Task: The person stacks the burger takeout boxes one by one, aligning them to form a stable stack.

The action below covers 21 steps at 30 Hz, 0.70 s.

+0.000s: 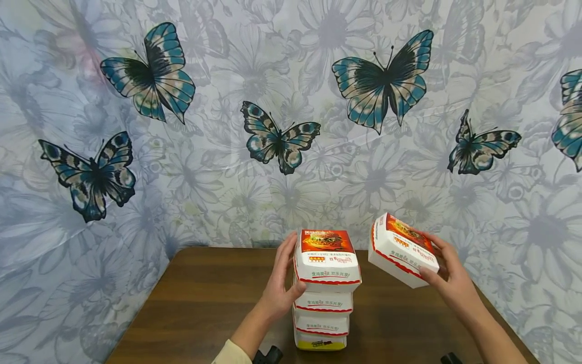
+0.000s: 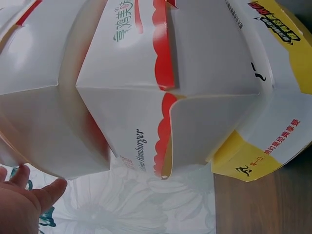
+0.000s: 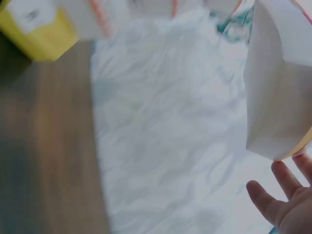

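Several white hamburger boxes, with red wavy trim and a burger picture on top, stand in a tall stack near the middle of the table. My left hand (image 1: 281,288) rests along the left side of the top box (image 1: 326,260), its thumb by the lower front corner. In the left wrist view, fingertips (image 2: 58,187) touch that box's edge. To the right of the stack, my right hand (image 1: 450,273) grips another hamburger box (image 1: 395,253) by its right side, tilted and held in the air. The lowest box (image 1: 320,344) has a yellow base.
The brown wooden table (image 1: 209,293) reaches back to a wall cloth (image 1: 204,202) printed with flowers and butterflies. Dark objects (image 1: 273,355) show at the bottom edge near both forearms.
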{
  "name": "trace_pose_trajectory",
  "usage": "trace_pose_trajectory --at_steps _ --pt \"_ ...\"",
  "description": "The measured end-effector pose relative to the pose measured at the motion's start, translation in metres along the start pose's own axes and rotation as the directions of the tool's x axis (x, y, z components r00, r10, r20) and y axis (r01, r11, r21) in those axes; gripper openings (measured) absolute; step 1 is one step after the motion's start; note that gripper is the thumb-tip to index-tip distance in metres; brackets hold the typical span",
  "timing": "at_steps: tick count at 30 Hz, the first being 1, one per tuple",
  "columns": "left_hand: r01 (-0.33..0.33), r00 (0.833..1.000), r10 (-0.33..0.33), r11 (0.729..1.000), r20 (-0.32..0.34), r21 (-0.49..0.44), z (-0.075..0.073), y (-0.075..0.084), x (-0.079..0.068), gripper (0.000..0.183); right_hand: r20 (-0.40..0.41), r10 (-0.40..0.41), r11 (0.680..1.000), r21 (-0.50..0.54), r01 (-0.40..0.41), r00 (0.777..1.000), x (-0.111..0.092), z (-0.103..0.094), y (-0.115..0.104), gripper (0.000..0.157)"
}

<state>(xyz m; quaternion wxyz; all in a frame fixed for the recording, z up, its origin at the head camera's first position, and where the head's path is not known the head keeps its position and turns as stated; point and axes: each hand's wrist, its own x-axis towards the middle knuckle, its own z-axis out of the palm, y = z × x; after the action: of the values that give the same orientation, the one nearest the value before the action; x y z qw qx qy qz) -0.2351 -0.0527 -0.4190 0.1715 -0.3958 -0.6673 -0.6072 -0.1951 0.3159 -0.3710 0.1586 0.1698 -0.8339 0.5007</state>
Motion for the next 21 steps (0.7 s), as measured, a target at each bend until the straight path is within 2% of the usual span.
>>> trace_pose_trajectory --at_steps 3,9,21 --pt "-0.004 1.000 0.004 1.000 -0.001 0.000 -0.002 0.000 0.000 0.082 0.013 -0.040 0.999 0.025 0.040 0.999 0.015 0.004 -0.024 0.074" --pt "-0.022 1.000 0.022 1.000 -0.007 0.010 -0.003 -0.002 -0.001 0.082 0.002 -0.062 0.994 -0.091 0.062 0.998 0.039 0.016 -0.060 0.074" --pt "-0.005 1.000 0.005 1.000 -0.012 -0.011 -0.002 -0.005 -0.004 0.080 0.076 -0.177 0.982 -0.056 0.182 0.981 0.064 0.043 -0.080 0.072"
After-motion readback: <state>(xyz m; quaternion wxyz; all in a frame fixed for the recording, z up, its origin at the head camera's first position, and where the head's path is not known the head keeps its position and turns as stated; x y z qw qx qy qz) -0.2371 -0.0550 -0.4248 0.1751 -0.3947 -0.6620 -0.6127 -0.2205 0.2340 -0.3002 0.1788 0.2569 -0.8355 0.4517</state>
